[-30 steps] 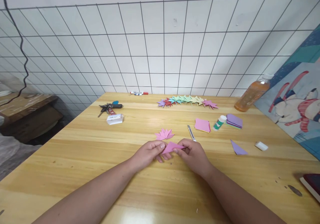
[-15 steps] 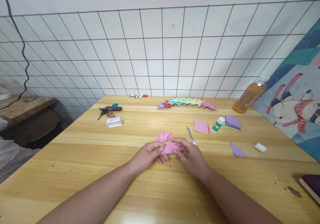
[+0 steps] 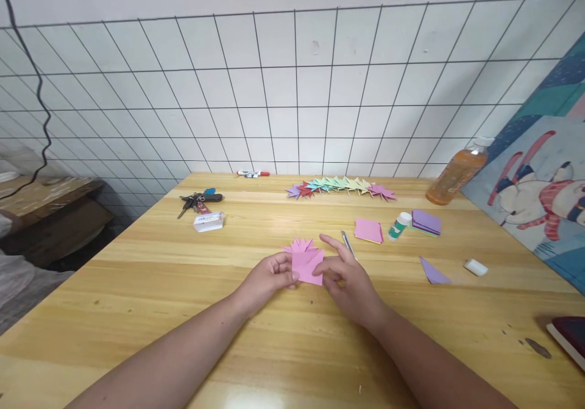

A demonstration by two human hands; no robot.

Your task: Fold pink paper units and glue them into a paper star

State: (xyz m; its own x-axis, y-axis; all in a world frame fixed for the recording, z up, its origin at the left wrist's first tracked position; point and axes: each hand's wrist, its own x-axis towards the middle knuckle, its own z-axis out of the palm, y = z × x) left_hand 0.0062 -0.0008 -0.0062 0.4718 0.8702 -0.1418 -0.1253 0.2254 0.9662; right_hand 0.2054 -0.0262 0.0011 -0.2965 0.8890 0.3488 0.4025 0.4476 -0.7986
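My left hand (image 3: 274,273) pinches a pink square of paper (image 3: 307,266) at its left edge and holds it up, opened out flat. My right hand (image 3: 348,280) is at the paper's right side, fingers apart; one fingertip overlaps the sheet, and the index finger points up and away. Just behind the sheet lies a pink folded-paper piece with several points (image 3: 300,245), its lower part hidden. Beyond my right hand rests a utility knife (image 3: 348,244), partly covered by the fingers.
Right of the hands lie a pink paper stack (image 3: 368,230), a glue stick (image 3: 399,226), purple paper (image 3: 426,222), a purple triangle (image 3: 434,270) and an eraser (image 3: 476,267). Behind are a colourful folded-paper row (image 3: 338,184), a marker (image 3: 253,174) and a bottle (image 3: 459,174). Keys (image 3: 200,199) and a small box (image 3: 209,221) lie left.
The pink paper has gone from a folded triangle to an opened square. My right hand has loosened its grip and spread its fingers, while my left keeps hold.
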